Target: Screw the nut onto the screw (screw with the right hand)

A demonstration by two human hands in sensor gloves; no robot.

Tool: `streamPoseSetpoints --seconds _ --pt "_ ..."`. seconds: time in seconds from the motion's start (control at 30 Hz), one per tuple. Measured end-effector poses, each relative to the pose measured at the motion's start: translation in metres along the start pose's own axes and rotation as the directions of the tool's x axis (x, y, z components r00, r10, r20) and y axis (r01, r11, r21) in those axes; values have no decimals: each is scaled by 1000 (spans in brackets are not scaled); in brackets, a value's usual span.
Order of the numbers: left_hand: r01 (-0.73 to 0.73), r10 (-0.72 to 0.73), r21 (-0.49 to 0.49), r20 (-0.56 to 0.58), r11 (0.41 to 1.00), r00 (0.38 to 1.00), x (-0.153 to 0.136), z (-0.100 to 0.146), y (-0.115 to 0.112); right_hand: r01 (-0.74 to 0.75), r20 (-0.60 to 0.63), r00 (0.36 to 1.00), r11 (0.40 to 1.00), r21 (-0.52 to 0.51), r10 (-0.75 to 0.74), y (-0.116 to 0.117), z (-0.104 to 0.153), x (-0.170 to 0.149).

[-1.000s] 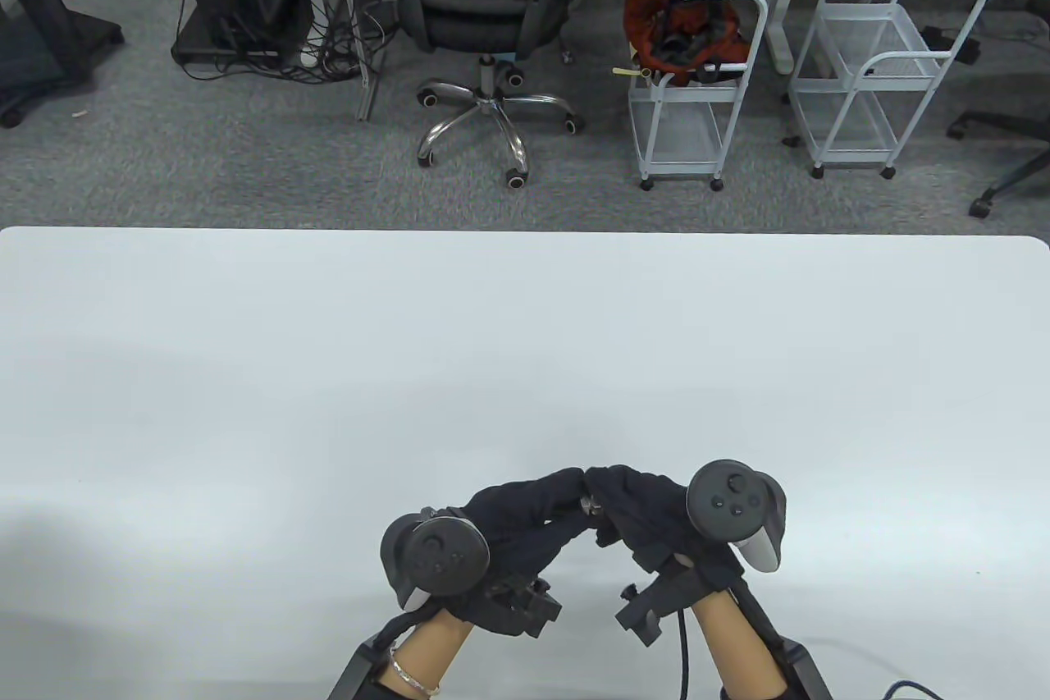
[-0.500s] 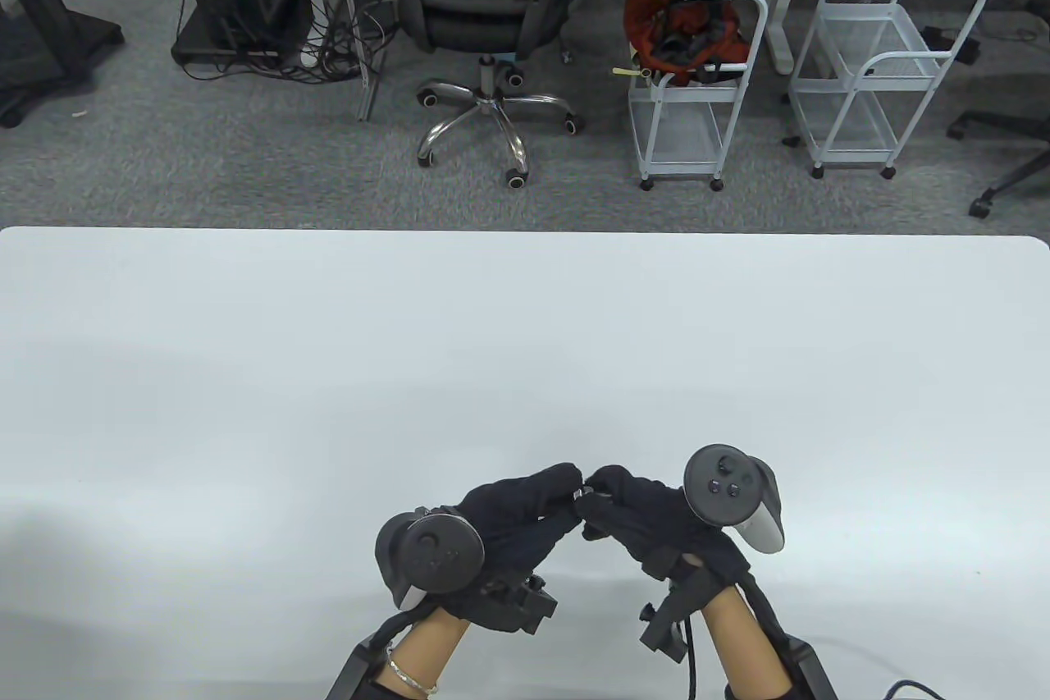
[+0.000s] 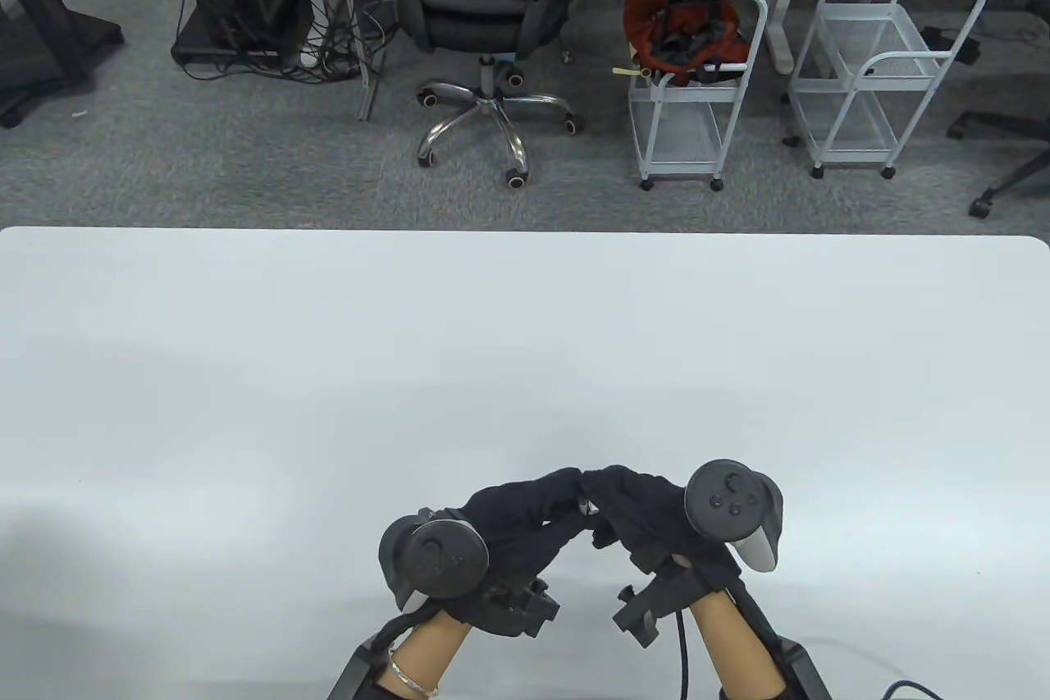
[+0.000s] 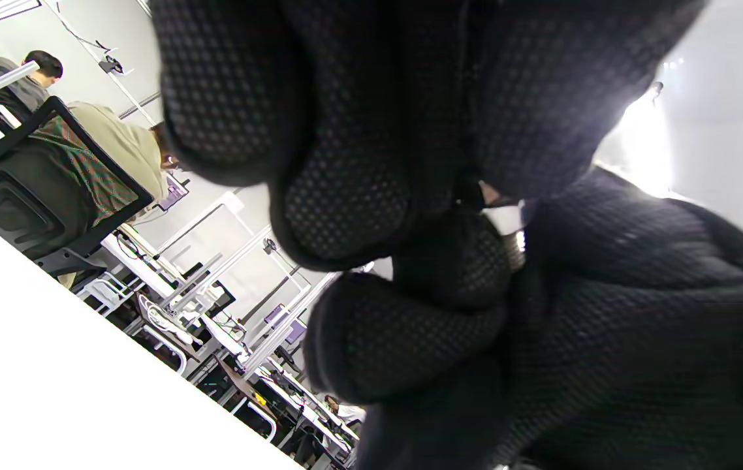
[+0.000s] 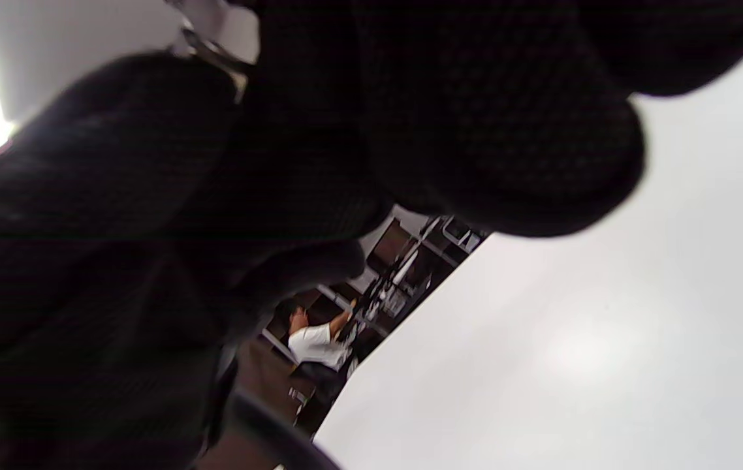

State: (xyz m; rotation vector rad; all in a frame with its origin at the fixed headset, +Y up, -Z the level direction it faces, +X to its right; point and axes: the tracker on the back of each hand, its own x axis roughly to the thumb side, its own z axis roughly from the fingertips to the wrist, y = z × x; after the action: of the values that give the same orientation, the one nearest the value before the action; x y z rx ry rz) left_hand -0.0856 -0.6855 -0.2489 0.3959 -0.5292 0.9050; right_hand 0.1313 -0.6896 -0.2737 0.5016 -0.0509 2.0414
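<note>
Both gloved hands meet fingertip to fingertip near the front edge of the white table (image 3: pixel 525 339). A small metal piece, the screw and nut (image 3: pixel 586 506), shows only as a glint between the fingertips. My left hand (image 3: pixel 568 496) grips the screw; its shiny end (image 4: pixel 505 220) peeks out between the fingers in the left wrist view. My right hand (image 3: pixel 599 496) pinches the nut, seen as a metal edge (image 5: pixel 209 47) at the top of the right wrist view. Most of both parts is hidden by the gloves.
The table's far edge (image 3: pixel 525 231) borders grey carpet with an office chair (image 3: pixel 484 11) and two white wire carts (image 3: pixel 697 76). Trackers sit on the left hand (image 3: pixel 435 556) and the right hand (image 3: pixel 730 499).
My right hand rolled its wrist one way half a second ago and has rolled back, fingertips staying on the metal piece. My left hand has barely moved.
</note>
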Motion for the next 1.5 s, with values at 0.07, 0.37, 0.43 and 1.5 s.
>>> streamPoseSetpoints --seconds 0.07,0.37,0.43,1.5 --pt "8 -8 -1 -3 1000 1000 0 0 0 21 -6 1000 996 85 -21 -2 -1 0" --pt "-10 10 -5 1 1000 1000 1 0 0 -43 -19 999 998 -36 43 0 2 3" --pt "-3 3 -6 2 1000 1000 1 0 0 -12 -24 1000 999 35 13 -2 1 3" --pt "-9 9 11 14 1000 1000 4 -1 5 -33 28 999 999 -16 33 -1 0 8"
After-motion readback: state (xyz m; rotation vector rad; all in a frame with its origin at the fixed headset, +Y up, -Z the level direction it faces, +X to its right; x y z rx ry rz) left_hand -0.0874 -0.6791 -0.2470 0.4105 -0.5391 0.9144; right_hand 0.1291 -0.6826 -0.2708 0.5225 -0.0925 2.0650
